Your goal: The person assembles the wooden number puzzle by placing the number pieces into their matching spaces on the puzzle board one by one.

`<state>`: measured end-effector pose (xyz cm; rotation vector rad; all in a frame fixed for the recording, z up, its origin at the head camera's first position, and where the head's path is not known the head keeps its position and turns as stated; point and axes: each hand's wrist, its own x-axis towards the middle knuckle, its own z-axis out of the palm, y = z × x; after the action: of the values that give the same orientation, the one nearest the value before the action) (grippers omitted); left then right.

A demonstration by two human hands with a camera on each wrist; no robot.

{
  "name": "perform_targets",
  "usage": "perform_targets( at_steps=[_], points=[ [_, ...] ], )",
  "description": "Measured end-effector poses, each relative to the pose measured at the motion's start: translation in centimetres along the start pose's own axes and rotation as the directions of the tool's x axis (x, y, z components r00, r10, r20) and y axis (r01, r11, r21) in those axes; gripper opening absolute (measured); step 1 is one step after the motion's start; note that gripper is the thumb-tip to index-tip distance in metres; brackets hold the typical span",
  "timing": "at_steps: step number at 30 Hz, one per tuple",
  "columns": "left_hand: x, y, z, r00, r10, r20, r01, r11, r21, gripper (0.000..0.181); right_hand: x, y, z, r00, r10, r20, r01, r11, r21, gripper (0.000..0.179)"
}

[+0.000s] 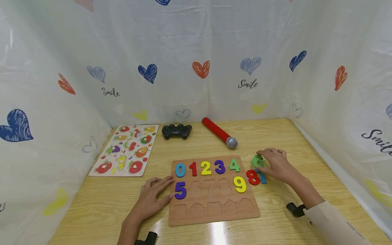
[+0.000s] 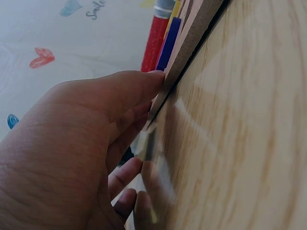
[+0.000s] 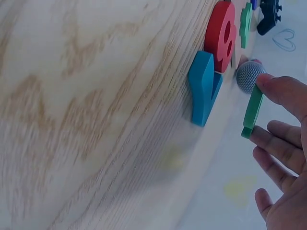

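Note:
My right hand (image 1: 278, 165) pinches a green number 6 (image 3: 254, 108) between thumb and fingers, off the table in the right wrist view. Below it, a blue number 7 (image 3: 204, 88) and a red number 8 (image 1: 252, 177) lie against each other beside the wooden puzzle board (image 1: 214, 217). At the board's left edge rests my left hand (image 1: 152, 194), its thumb and fingertips touching the side. The top row of the board holds 0 to 4; a purple 5 (image 1: 180, 190) and a yellow 9 (image 1: 240, 184) sit at the ends of the second row.
A fruit picture board (image 1: 122, 146) lies at the back left. Behind the puzzle board are a black game controller (image 1: 176, 131) and a red microphone (image 1: 216, 130) with a silver head. A white curtain (image 1: 171, 51) with printed hearts closes off the table's back and sides.

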<state>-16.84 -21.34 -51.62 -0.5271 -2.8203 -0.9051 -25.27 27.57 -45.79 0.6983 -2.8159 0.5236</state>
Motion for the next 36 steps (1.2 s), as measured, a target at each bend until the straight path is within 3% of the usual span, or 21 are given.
perform_targets(
  at_steps=[19,27,36],
  points=[
    [-0.1,0.1,-0.3,0.999,-0.038,0.019,0.038,0.999,-0.004,0.056,0.3,-2.9,0.7,0.998,-0.058,0.019,0.058,0.998,0.004,0.056],
    [0.0,0.2,-0.3,0.998,-0.049,0.039,0.05,0.999,-0.009,0.056,0.5,-4.4,1.0,0.992,-0.129,-0.017,0.129,0.992,0.008,0.059],
    [0.1,0.3,-0.4,0.996,-0.068,0.064,0.069,0.998,-0.003,0.056,0.7,-5.9,1.5,0.986,-0.169,-0.004,0.169,0.986,0.005,0.059]
  ],
)
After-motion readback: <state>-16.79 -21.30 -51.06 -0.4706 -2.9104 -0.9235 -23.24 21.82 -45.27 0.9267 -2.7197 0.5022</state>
